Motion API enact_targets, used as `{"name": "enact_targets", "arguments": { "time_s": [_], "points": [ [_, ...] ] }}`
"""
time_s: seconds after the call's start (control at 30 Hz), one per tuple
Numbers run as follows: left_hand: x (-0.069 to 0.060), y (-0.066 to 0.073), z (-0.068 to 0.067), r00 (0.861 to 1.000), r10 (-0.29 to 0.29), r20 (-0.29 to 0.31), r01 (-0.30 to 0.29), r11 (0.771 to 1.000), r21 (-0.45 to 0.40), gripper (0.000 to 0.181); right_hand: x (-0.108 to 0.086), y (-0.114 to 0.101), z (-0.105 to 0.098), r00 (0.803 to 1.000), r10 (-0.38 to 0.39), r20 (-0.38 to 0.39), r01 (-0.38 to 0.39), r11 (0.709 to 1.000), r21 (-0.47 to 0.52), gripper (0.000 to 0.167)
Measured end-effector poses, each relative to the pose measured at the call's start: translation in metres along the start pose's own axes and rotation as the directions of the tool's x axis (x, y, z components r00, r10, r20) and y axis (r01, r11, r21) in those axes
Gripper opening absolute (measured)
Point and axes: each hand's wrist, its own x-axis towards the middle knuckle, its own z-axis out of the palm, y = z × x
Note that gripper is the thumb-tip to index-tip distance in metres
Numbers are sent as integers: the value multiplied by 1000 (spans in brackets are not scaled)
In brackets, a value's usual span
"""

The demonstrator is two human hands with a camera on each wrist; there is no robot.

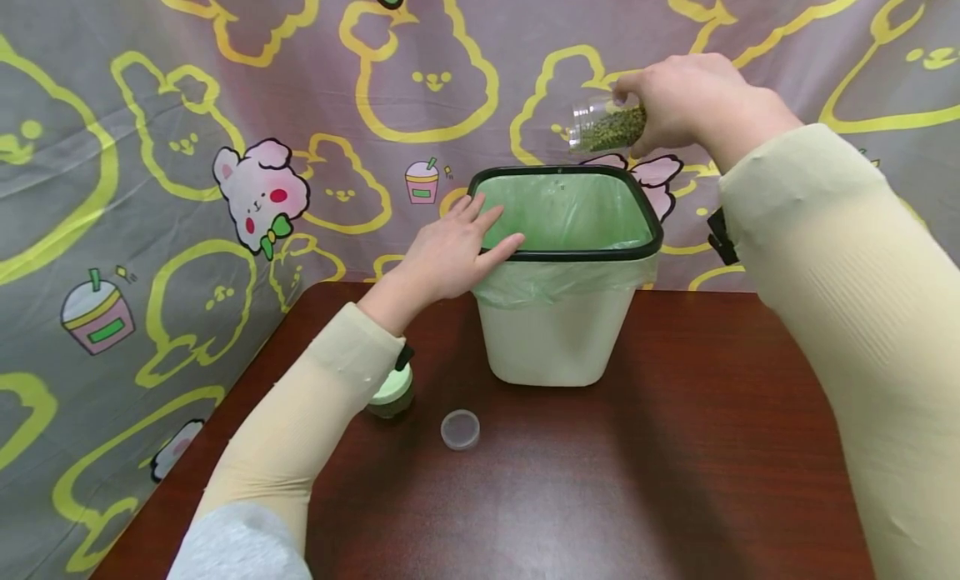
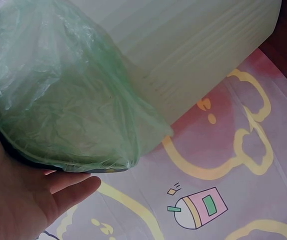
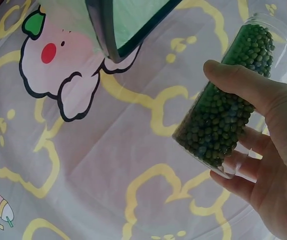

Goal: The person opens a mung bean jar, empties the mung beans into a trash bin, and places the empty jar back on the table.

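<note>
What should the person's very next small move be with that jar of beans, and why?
Probably the right hand should tip the jar's mouth further down toward the bin: the jar lies nearly sideways, higher than the bin, with plenty of beans inside, while the left hand rests at the bin's edge.

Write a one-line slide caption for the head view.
Right hand holds a tilted clear jar of green beans near a lined bin; left hand at its black rim.

glossy reddish-brown wood-grain tabletop [image 1: 540, 497], bearing an upright tapered cream plastic bin [image 1: 555, 338]; nearer, a shallow round translucent lid [image 1: 460, 430] and a round pale-green-topped jar [image 1: 392, 392] (partly hidden).
</note>
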Motion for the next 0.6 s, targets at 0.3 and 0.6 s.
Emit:
{"name": "enact_targets", "arguments": {
  "time_s": [0.3, 0.6],
  "points": [
    [1, 0, 1, 1000, 3, -2, -3, 1000, 3, 79, 0, -1, 1, 998, -3, 61, 5, 1000, -22, 73],
    [1, -1, 1, 1000, 0, 3, 0, 1000, 7, 80, 1, 2, 3, 999, -4, 37, 5, 1000, -20, 70]
  ]
}}
